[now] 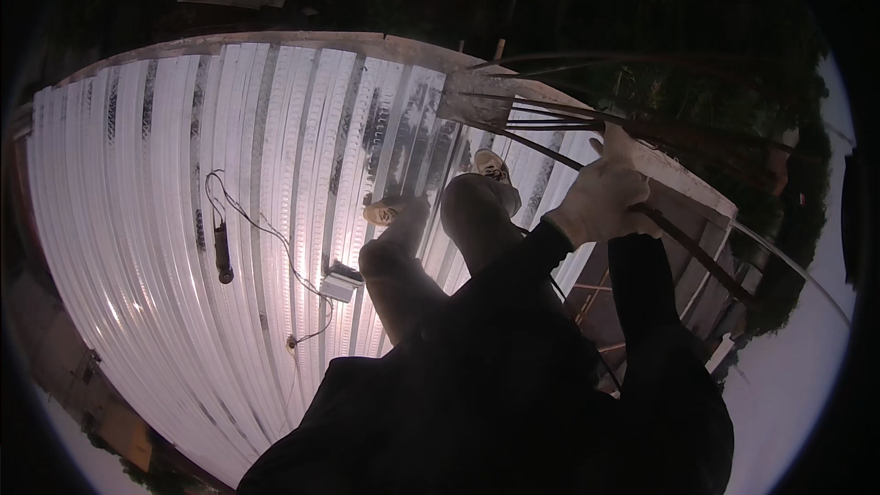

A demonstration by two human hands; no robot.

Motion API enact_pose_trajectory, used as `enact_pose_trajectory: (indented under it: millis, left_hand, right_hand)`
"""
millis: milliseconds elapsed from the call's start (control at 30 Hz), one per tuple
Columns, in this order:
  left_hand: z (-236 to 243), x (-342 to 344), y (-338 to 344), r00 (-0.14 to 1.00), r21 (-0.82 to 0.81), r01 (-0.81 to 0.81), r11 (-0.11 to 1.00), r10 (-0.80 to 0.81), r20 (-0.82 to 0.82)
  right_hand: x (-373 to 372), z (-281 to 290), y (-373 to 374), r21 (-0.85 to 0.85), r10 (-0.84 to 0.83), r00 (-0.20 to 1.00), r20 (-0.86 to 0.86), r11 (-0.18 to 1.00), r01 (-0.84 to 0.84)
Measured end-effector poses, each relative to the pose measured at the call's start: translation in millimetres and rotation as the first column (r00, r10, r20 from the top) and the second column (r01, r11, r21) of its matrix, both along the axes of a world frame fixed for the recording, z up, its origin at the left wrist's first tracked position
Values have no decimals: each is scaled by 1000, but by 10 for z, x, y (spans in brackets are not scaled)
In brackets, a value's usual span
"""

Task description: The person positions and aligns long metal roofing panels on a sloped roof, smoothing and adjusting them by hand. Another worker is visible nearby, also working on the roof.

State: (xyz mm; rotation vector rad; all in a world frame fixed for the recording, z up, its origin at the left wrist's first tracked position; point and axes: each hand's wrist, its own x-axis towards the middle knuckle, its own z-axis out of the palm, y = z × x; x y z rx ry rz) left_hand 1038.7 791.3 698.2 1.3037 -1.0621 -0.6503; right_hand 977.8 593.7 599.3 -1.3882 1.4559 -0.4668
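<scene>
My left hand (587, 204), in a pale work glove, is closed around a long, rusty-brown steel bar (692, 252). My right hand (640, 223), also gloved, is largely hidden behind the left hand and the dark sleeve; it appears closed on the same bar beside it. The bar slants from the upper middle down to the lower right, past the deck's edge. Several more thin dark bars (550, 113) lie close together beyond my hands, their far ends reaching over the concrete edge.
I stand on ribbed, silvery metal decking (165, 174). A flood lamp (341, 284) and a dark cylindrical tool (223, 255) lie left of my legs, with a looping cable (275, 234). A concrete edge (321, 38) borders the deck; at right is an opening with framing (596, 298).
</scene>
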Motion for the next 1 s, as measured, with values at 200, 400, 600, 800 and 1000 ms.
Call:
enact_pose_trajectory:
  millis: [200, 400, 600, 800, 1000]
  left_hand:
    - [88, 335, 97, 966, 154, 249, 956, -256, 29]
    - [164, 618, 98, 898, 211, 417, 884, -436, 52]
    - [214, 830, -9, 768, 269, 607, 748, -639, 44]
    - [73, 933, -160, 659, 34, 749, 661, -749, 68]
    - [-44, 997, -252, 603, 147, 774, 615, -788, 122]
  right_hand:
    - [-44, -125, 85, -38, -52, 994, -96, 998, 48]
    - [15, -217, 153, 12, -133, 977, -167, 991, 137]
    - [-237, -204, 624, -159, -73, 971, -226, 987, 37]
    - [-674, -351, 2659, 207, -648, 756, -91, 730, 651]
    - [-352, -565, 5286, 541, -877, 337, -342, 109, 834]
